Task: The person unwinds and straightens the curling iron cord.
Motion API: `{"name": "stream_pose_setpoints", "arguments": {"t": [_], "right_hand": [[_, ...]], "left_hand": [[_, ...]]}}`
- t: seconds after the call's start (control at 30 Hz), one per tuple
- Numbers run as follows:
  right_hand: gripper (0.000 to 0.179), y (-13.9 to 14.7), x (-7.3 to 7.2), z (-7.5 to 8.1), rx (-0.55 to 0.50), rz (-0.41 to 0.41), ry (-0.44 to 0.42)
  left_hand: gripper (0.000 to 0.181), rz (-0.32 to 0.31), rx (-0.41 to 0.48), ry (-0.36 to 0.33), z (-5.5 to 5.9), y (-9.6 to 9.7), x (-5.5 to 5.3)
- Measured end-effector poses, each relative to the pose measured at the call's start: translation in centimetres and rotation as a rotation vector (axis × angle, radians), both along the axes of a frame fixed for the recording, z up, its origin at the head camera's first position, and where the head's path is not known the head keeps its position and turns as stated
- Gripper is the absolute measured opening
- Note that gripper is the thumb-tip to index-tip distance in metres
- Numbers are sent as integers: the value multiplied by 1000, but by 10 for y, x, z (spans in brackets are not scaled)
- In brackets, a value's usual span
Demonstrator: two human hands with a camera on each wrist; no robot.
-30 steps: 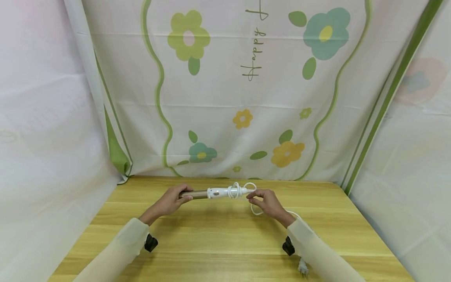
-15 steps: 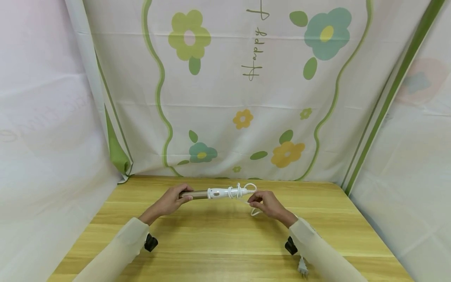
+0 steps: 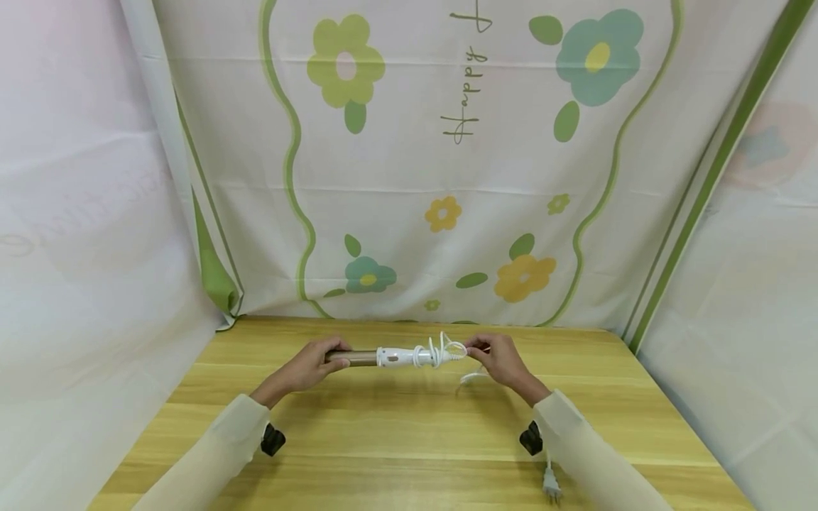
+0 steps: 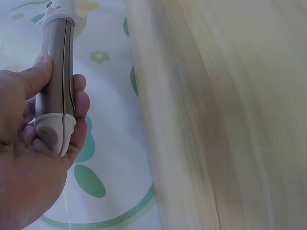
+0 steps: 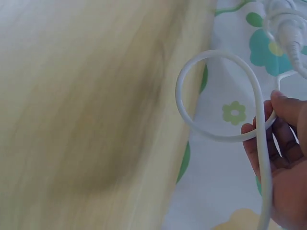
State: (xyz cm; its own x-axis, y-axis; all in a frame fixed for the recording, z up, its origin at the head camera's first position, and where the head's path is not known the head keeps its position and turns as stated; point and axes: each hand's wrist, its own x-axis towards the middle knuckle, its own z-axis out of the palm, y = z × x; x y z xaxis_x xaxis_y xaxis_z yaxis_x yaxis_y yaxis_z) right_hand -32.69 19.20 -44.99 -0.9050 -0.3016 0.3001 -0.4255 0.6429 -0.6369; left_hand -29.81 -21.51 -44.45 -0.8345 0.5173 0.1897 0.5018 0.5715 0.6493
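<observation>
A curling iron (image 3: pixel 397 357) with a gold-brown barrel and a white handle is held level above the table. My left hand (image 3: pixel 313 365) grips the barrel near its tip; in the left wrist view the thumb lies on the barrel (image 4: pixel 53 81) and the fingers curl behind it. White cord (image 3: pixel 434 353) is wound in loose turns round the handle. My right hand (image 3: pixel 505 360) pinches the cord beyond the handle's end. The right wrist view shows a free loop of cord (image 5: pixel 218 53) hanging by the fingers.
The two-pin plug (image 3: pixel 551 485) hangs below the right sleeve, near the table's front. A wooden table (image 3: pixel 396 426) lies under both hands. Flower-printed cloth (image 3: pixel 383 163) stands behind it, with pale cloth at both sides. A black wrist camera (image 3: pixel 273 440) sits under the left sleeve.
My right hand has moved right and slightly up, drawing the cord out; the turns round the handle have spread towards its end. The left hand keeps its grip in nearly the same place.
</observation>
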Motion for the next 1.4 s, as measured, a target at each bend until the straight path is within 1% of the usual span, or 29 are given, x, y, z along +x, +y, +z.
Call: {"name": "stream_pose_setpoints", "arguments": {"t": [0.17, 0.27, 0.37, 0.43, 0.6, 0.7, 0.8, 0.9, 1.0, 1.07, 1.17, 1.27, 1.4], "right_hand": [[9, 5, 2, 13, -18, -14, 32], [10, 10, 5, 20, -30, 2, 40], [11, 14, 7, 27, -43, 26, 27], [12, 18, 9, 31, -45, 52, 10], [13, 26, 12, 37, -47, 143, -79], [13, 29, 12, 38, -34, 196, -119], [11, 30, 12, 36, -13, 236, -144], [9, 31, 11, 30, 32, 252, -163], [8, 30, 10, 23, 84, 246, -190], [8, 29, 10, 20, 103, 238, -213], [8, 27, 10, 17, 116, 220, -224], [9, 24, 9, 14, 123, 172, -204], [8, 22, 7, 12, 114, 63, -161]], "left_hand": [[21, 14, -19, 6, 0, -3, 0], [18, 27, -27, 23, 1, -3, -1], [18, 54, -37, 44, 1, -4, -1], [19, 76, -40, 53, 1, -4, -2], [22, 130, -23, 71, 1, -2, -3], [23, 157, -6, 84, 2, -1, -3], [22, 168, 3, 86, 3, 0, -3], [21, 162, 6, 82, 5, 1, -3], [22, 150, 20, 66, 7, 1, -3], [23, 138, 43, 42, 7, 0, -3], [24, 108, 89, 2, 8, -1, -3], [25, 64, 122, -22, 10, -2, -4], [25, 8, 143, -53, 11, -2, -4]]}}
